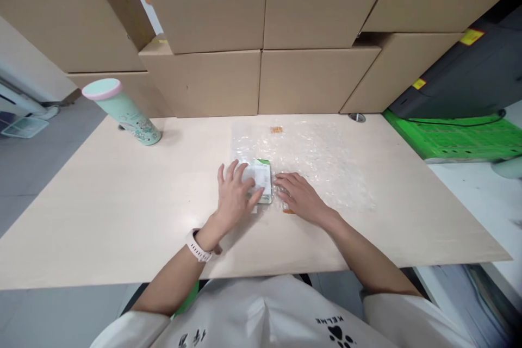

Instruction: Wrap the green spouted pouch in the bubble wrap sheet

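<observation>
A small flat white-and-green box (264,176) lies on the left part of a sheet of clear bubble wrap (322,168). My left hand (236,190) rests over the box's left side with its fingers spread, covering part of it. To the right of the box, my right hand (299,196) lies on the bubble wrap, fingers stretched toward the box and not wrapped round anything. Brown tape (276,130) shows at the top of the wrap, and another brown piece (288,211) peeks out under my right hand.
Stacked cardboard boxes (218,84) wall off the back of the light wooden table (171,239). A mint tumbler with a pink rim (126,114) stands at the back left. On the right are a green crate (460,133) and a dark grey case (465,76).
</observation>
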Demonstrator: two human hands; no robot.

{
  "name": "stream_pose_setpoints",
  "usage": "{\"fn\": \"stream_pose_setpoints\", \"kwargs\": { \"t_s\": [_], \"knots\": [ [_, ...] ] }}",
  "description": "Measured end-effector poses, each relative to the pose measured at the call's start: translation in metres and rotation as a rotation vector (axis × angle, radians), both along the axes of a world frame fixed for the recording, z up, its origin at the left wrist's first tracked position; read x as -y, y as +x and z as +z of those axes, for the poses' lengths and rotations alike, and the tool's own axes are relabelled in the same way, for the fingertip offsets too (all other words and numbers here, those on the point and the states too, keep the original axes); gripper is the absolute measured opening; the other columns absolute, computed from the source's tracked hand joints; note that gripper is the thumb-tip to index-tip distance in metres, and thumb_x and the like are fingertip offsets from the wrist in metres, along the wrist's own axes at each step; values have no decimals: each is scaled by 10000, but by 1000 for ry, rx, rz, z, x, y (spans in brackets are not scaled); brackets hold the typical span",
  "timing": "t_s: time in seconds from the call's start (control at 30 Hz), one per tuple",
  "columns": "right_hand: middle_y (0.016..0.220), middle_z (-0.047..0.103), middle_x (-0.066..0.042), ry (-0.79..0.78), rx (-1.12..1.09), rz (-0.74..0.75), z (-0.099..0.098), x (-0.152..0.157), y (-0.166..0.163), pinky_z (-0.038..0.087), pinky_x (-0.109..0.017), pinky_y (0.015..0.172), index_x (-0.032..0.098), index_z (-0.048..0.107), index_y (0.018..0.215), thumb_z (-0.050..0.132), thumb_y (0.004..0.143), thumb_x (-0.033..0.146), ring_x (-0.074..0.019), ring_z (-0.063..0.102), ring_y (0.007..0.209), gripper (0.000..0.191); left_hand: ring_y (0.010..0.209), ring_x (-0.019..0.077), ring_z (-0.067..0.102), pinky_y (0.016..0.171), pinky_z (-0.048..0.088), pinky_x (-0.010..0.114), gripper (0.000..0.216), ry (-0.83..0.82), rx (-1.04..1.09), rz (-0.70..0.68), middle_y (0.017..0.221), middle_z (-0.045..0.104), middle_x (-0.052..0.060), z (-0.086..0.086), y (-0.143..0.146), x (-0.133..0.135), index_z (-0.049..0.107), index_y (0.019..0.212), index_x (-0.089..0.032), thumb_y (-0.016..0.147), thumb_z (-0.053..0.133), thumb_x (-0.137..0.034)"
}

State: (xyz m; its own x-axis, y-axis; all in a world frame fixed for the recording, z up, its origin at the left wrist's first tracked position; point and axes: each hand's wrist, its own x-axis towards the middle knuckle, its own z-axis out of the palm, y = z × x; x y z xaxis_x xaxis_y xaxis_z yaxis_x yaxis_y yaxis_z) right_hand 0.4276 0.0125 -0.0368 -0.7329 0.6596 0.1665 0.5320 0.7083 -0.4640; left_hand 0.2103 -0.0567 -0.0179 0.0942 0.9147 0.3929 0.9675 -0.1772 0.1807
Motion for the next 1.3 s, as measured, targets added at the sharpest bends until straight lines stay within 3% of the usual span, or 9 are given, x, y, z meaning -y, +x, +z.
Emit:
{"fn": "stream_pose_setpoints", "kwargs": {
  "t_s": [0.1, 0.2, 0.3, 0.37, 0.53, 0.7, 0.83, 1.03, 1.3],
  "knots": [
    [1291, 614, -71, -25, 45, -35, 5, -2, 0, 443, -418, 951, 224, 613, 1123, 413, 1010, 264, -249, 533, 1176, 233, 1112, 318, 551, 1118, 257, 591, 386, 35, -44, 171, 1054, 687, 114, 17, -22, -4, 685, 634, -194, 935, 526, -377],
    [1143, 657, -67, 1, 104, -88, 14, -5, 2, 436, -369, 858, 213, 637, 988, 395, 1014, 251, -225, 579, 1031, 246, 1004, 320, 563, 1092, 275, 600, 323, 4, -115, 312, 919, 692, 124, 31, -48, -7, 684, 644, -192, 906, 543, -317],
    [996, 669, -58, 31, 184, -164, 20, -12, 10, 406, -345, 795, 205, 639, 847, 410, 1004, 250, -209, 603, 916, 282, 1042, 344, 553, 1045, 333, 586, 144, -65, -133, 347, 1009, 687, 141, 33, -69, -6, 708, 851, -178, 854, 571, -225],
    [946, 670, -57, 45, 234, -250, 20, -18, 18, 390, -345, 785, 200, 637, 794, 411, 1002, 264, -206, 611, 868, 313, 1101, 346, 540, 976, 407, 526, 247, -128, -64, 292, 1149, 659, 146, 28, -76, -5, 683, 1046, -176, 825, 574, -175],
    [866, 659, -73, 52, 221, -483, 19, -19, 21, 385, -348, 770, 197, 628, 762, 408, 1002, 420, -240, 609, 890, 395, 872, 225, 630, 791, 487, 357, 441, -299, 447, 203, 1087, 658, 109, 8, -70, -3, 547, 1303, -170, 909, 526, -368],
    [883, 655, -25, -151, 70, -519, 16, -10, 4, 378, -311, 662, 228, 624, 886, 568, 885, 547, -203, 605, 786, 324, 608, 163, 596, 639, 449, 286, 544, -379, 838, 181, 666, 607, -24, 1, -57, -1, 481, 1357, -174, 959, 407, -538],
    [823, 648, 4, -440, -153, -520, 14, -7, -4, 401, -294, 607, 235, 569, 902, 684, 795, 500, -180, 599, 710, 308, 560, 135, 599, 585, 459, 258, 588, -396, 1054, 180, 679, 615, -40, -7, -54, 0, 425, 1392, -188, 872, 595, -403],
    [788, 682, 12, -1037, -712, -403, 21, -2, -15, 479, -269, 534, 231, 493, 876, 790, 707, 498, -168, 647, 665, 434, 554, 154, 652, 537, 508, 264, 682, -669, 1511, 107, 769, 707, 38, -13, -44, 3, 416, 1345, -151, 722, 693, -186],
    [626, 630, 51, -1146, -680, -367, 6, 7, -40, 293, -193, 371, 222, 469, 842, 820, 648, 479, -80, 483, 433, 477, 557, 126, 633, 515, 505, 227, 575, -734, 1611, 58, 742, 675, 11, -8, -39, 6, 523, 1219, -152, 681, 726, -150]
  ]
}}
